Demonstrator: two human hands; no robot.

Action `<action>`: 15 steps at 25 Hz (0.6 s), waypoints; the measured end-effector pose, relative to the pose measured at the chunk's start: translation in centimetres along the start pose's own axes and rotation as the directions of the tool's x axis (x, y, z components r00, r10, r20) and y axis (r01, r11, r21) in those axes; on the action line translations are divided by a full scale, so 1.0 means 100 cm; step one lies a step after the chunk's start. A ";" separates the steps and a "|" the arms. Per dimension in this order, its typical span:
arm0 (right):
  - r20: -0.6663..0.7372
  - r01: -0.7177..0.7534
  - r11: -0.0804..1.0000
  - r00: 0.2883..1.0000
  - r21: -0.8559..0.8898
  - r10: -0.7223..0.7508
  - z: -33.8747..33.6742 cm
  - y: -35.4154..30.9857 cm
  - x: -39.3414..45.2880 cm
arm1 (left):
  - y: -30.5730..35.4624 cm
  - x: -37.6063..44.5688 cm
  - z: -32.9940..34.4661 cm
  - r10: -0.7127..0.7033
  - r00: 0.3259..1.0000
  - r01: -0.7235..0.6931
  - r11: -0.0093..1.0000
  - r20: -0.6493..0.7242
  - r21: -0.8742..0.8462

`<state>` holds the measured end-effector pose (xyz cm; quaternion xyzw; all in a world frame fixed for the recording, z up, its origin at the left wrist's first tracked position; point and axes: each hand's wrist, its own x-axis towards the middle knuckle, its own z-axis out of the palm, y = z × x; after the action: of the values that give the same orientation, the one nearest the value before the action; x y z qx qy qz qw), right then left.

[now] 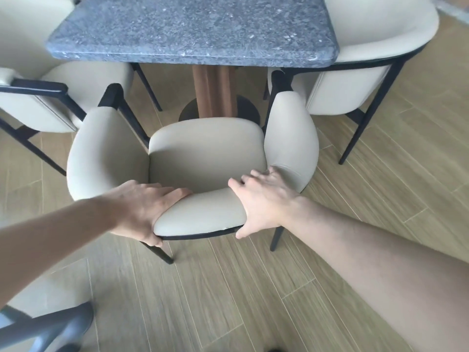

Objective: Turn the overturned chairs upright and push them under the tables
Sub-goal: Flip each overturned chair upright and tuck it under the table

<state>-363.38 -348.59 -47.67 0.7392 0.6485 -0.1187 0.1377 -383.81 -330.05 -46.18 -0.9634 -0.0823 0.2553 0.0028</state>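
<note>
So there's this cream padded chair [203, 153] with a black frame standing upright on all its legs on the wood-plank floor [253, 288], facing the tabletop [193, 29]. Only the very front of the seat is about level with the near edge of that grey speckled slab, so most of the chair sits out in the open, not tucked under. The brown pedestal [212, 90] and its dark round base are just past the front of the seat.

The person has both hands on the curved backrest. The left hand [146, 212] is wrapped over the left part of the back, fingers lying across the top of the padding and the thumb side hooked down by the black rim underneath, so that grip is closed around the backrest. The right hand [264, 201] does the same on the right side: fingers over the top and into the inner curve, thumb pressed down at the lower black edge, clamped on the padding. Both forearms are bare.

Two more matching chairs stand upright either side, one on the left [50, 102] and one on the right [368, 72], both partly under the tabletop. A blurry bit of another dark-framed chair [45, 331] pokes in at the bottom left corner.
</note>
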 end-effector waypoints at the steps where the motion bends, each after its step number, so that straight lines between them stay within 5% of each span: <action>1: -0.006 -0.008 1.000 1.000 0.004 0.008 -0.004 -0.004 0.008 | -0.011 0.001 -0.001 -0.007 1.000 0.007 1.000 0.006 0.014; 15: 0.012 -0.070 0.997 0.998 0.037 0.069 -0.031 0.009 0.068 | -0.071 0.034 -0.021 -0.098 0.995 0.100 0.994 -0.038 0.050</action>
<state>-361.61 -341.35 -47.13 0.7632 0.6193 -0.1298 0.1312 -381.02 -322.47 -45.68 -0.9620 -0.1230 0.2399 0.0421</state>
